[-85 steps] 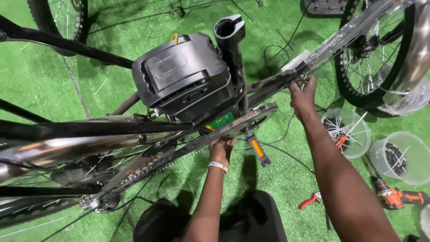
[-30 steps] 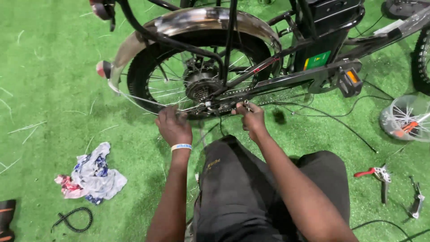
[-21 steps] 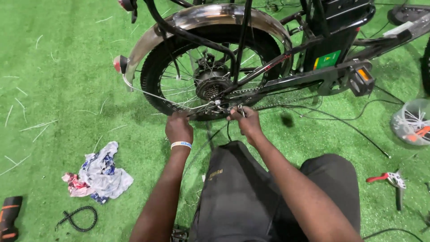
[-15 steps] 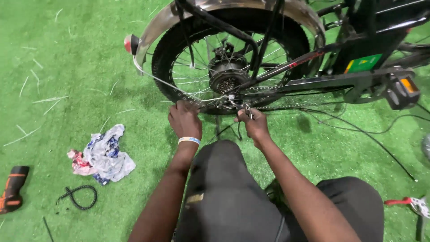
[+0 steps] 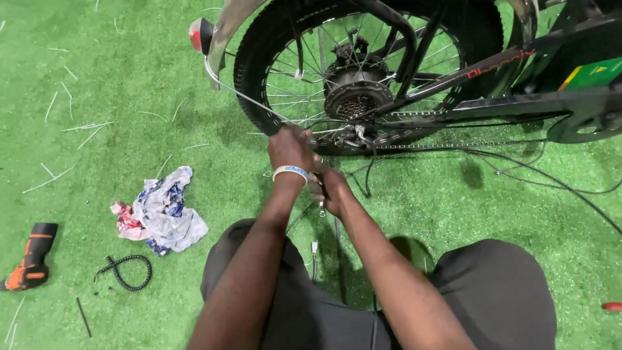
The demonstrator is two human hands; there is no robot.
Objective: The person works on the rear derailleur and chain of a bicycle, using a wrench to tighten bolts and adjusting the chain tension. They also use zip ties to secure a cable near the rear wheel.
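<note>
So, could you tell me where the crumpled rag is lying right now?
The crumpled rag lies on the green turf at the left of the head view, left of the person's left forearm, just above a coiled black cable.

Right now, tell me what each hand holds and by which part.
The left hand rests at the black rear tyre, near the thin silver mudguard stay; its grip is hidden. The right hand closes on something small, hidden by its fingers.

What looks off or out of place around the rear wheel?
Loose cables trail from the rear wheel across the turf instead of running along the frame. A crumpled rag, a coiled black cord and cut strips litter the turf on the left.
</note>
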